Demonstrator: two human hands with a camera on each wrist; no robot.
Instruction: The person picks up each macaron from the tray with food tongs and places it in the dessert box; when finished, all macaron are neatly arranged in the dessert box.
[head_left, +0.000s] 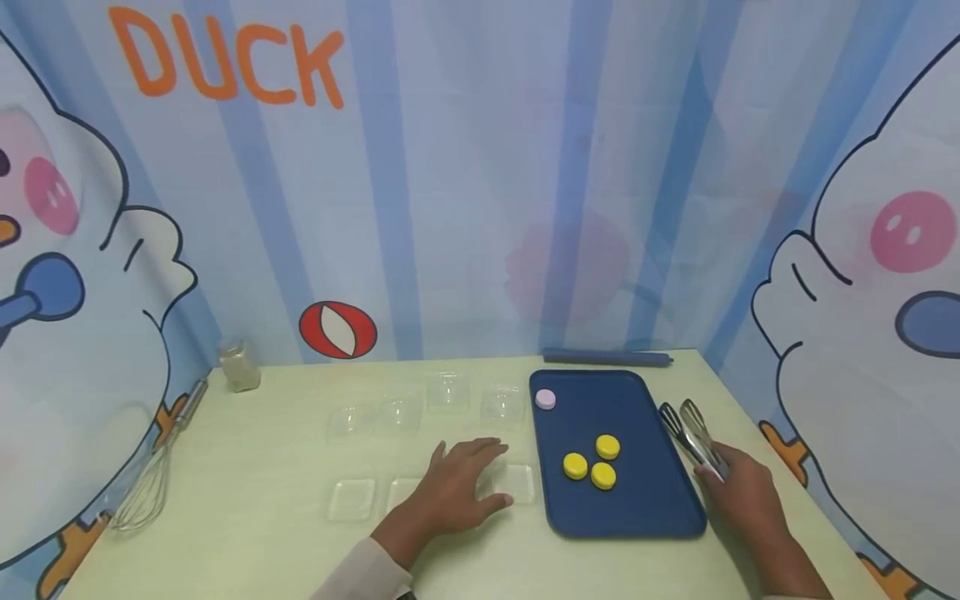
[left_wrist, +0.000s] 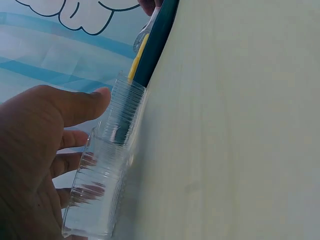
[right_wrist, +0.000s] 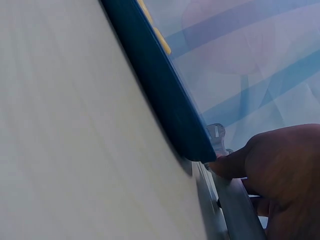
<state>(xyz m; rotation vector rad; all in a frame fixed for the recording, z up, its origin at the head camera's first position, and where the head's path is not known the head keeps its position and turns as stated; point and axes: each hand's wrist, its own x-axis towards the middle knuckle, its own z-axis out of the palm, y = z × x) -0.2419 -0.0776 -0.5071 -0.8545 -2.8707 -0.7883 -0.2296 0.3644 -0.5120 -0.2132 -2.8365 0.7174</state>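
Observation:
In the head view my left hand (head_left: 453,492) hangs over the front row of clear plastic boxes, fingers spread and thumb apart. A square clear box (head_left: 516,484) shows just past its thumb, and another clear box (head_left: 352,499) lies to its left. The left wrist view shows thumb and fingers beside a clear ribbed box (left_wrist: 122,110). My right hand (head_left: 746,492) grips metal tongs (head_left: 701,446) along the right side of the blue tray (head_left: 652,500). Three yellow round pieces (head_left: 603,476) and one pale pink round piece (head_left: 545,400) lie on that tray.
Several clear plastic containers (head_left: 447,390) form a back row. A wire whisk (head_left: 150,483) lies along the left edge, near a small greyish jar (head_left: 239,367) at the back corner. Behind the tray is a long dark blue bar (head_left: 607,358) against the printed curtain (head_left: 465,183).

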